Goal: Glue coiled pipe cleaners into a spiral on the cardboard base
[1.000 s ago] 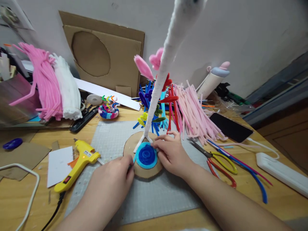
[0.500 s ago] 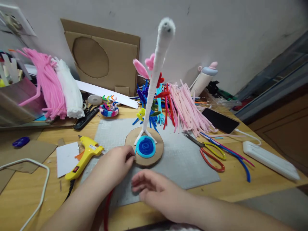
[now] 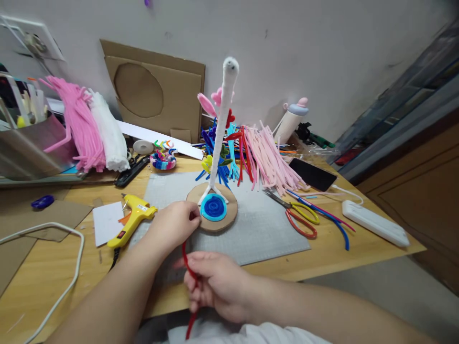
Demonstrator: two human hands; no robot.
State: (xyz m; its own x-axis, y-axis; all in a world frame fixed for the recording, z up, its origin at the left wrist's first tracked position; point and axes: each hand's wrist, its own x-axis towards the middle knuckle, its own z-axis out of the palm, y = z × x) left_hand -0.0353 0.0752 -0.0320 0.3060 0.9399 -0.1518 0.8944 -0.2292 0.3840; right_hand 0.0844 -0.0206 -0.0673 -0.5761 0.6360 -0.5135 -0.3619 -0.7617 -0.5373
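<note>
My left hand (image 3: 179,220) is closed in a pinch at the left edge of a round cardboard base (image 3: 229,217). A red pipe cleaner (image 3: 185,253) runs down from under that hand, though the pinched end is hidden by my fingers. Lower down, near the table's front edge, my right hand (image 3: 215,284) has its fingers wrapped round the same red strip, whose tail hangs below. On the base lies a dark blue coil ringed in light blue (image 3: 214,208). Behind the coil rises a white fuzzy-wrapped stem (image 3: 220,129), its foot splayed on the cardboard.
Left stands a yellow glue gun (image 3: 134,220); right lie scissors (image 3: 294,210) and a phone (image 3: 311,174). Pink pipe cleaners (image 3: 274,157) and red and blue ones are heaped behind the grey mat (image 3: 265,239). A cardboard sheet (image 3: 182,95) leans on the wall.
My right hand has closed on the red pipe cleaner and drawn lower, and the strip now runs between both hands. My left hand stays at the base's edge. The whole view has shifted slightly.
</note>
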